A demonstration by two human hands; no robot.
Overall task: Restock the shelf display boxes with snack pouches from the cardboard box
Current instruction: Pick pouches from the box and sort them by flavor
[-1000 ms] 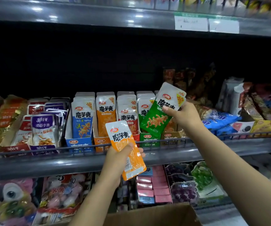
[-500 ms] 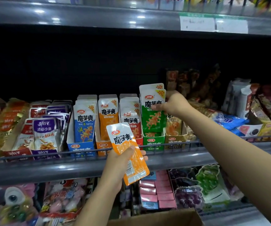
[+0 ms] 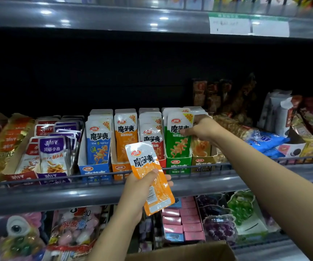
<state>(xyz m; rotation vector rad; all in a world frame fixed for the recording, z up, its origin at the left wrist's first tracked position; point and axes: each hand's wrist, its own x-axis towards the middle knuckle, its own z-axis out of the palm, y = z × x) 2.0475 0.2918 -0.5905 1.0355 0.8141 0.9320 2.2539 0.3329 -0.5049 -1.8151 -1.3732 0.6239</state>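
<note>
1. My right hand [image 3: 202, 128] reaches into the shelf [image 3: 95, 194], its fingers [image 3: 186, 132] curled onto the front green pouch [image 3: 178, 137], thumb across the printed face and the other fingers behind the stack.
2. That green pouch stands upright in the green display box [image 3: 178, 163], at the front of a row of like pouches, directly under my right fingers.
3. My left hand [image 3: 142, 193] hangs lower, in front of the shelf edge, fingers clamped on an orange pouch [image 3: 150, 176]: thumb over its face, fingertips wrapping the right edge.
4. The orange pouch tilts with its top leaning left, its barcode end pointing down past my left fingers and overlapping the shelf lip.
5. Behind my left fingers stands the orange display box [image 3: 120, 169], holding upright orange pouches; left of it the blue display box [image 3: 93, 169], and between orange and green a red-fronted box, mostly hidden by the pouch I hold.
6. Just right of my right fingers sits a gold display box [image 3: 202, 162]; beyond my forearm lie blue bags [image 3: 265, 140] and mixed snacks.
7. Far left of both hands, purple and red fish-snack pouches [image 3: 52, 155] fill trays.
8. Below my left wrist, at the bottom edge of the view, the cardboard box [image 3: 182, 251] shows its open rim.
</note>
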